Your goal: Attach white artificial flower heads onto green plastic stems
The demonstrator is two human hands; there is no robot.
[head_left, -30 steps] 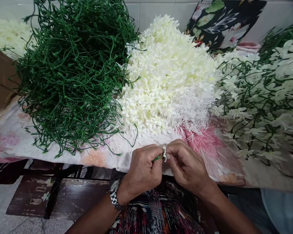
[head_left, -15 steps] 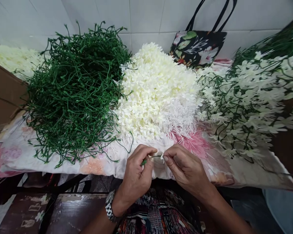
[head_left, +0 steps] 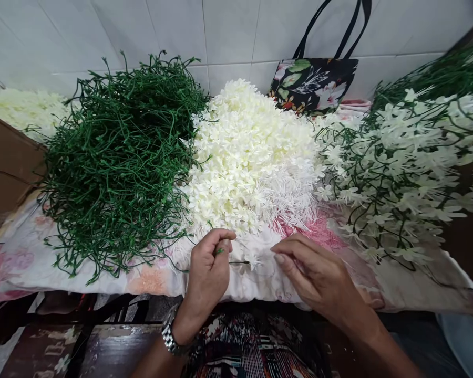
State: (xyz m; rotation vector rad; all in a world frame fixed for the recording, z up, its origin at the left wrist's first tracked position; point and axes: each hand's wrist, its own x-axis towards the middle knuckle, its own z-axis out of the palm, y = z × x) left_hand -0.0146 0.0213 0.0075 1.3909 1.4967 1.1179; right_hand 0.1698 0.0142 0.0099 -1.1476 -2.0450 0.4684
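My left hand (head_left: 211, 265), a metal watch at its wrist, is closed around a green artificial flower stem (head_left: 239, 262). The stem sticks out to the right, and a small white flower piece (head_left: 254, 262) is at its tip. A bit of green shows above my left thumb. To the right of the tip, apart from it, my right hand (head_left: 315, 270) has thumb and forefinger pinched together; what lies between them is too small to make out. Just beyond both hands rises a heap of cream-white petals (head_left: 244, 152), with thin white stamens (head_left: 294, 191) at its lower right.
A big tangle of green stems (head_left: 122, 163) lies at the left, beside a brown cardboard box (head_left: 11, 168). Assembled white flowers (head_left: 402, 173) pile up at the right. A floral bag (head_left: 313, 86) leans against the tiled wall. A flowered cloth (head_left: 150, 281) covers the table.
My hands have moved apart: the left slightly left, the right slightly right, off the stem's tip. White petals now show spread at that tip. The view has tilted up a little.
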